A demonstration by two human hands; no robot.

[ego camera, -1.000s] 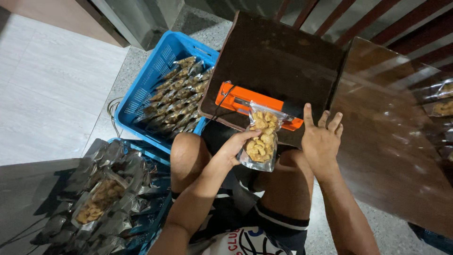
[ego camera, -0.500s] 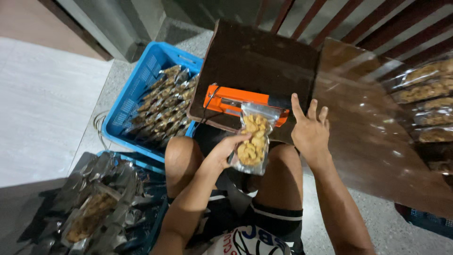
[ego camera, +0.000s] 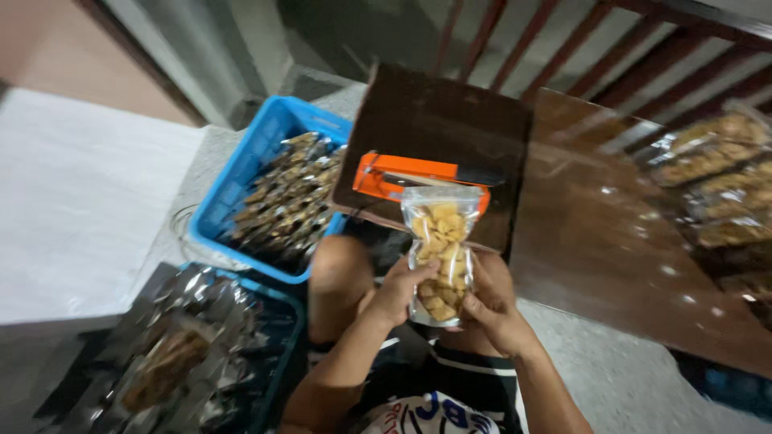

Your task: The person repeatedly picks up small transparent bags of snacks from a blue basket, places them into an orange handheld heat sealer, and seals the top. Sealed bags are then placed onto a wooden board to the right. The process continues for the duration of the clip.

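Both of your hands have now closed on the clear pouch [ego camera: 439,253], where half a second ago your right hand rested flat on the tabletop [ego camera: 611,257] and only your left held the pouch. You hold it upright over your lap, in front of your knees, its top edge standing just before the orange sealing machine [ego camera: 418,175]. Your left hand [ego camera: 400,288] has its grip clenched on the pouch's left side near the bottom, thumb across the front. Your right hand [ego camera: 490,305] grasps the lower right corner, fingers wrapped behind and thumb pressing the front. Golden-brown snack pieces fill the pouch from the bottom to near the top; the strip above them is clear and flat.

The sealing machine lies on a dark brown board [ego camera: 438,128] just beyond your knees, a black bar running along its upper side. To your right the glossy brown tabletop stretches away, and filled pouches [ego camera: 720,177] lie blurred on its far end. To your left a blue crate [ego camera: 241,173] sits on the floor, packed with rows of filled pouches. Nearer you on the left, a second blue crate [ego camera: 283,370] holds a loose heap of shiny pouches, too blurred to make out singly. A white slab [ego camera: 72,209] lies beyond the crates on the far left, and red-brown railings [ego camera: 563,40] run across the top of the view.
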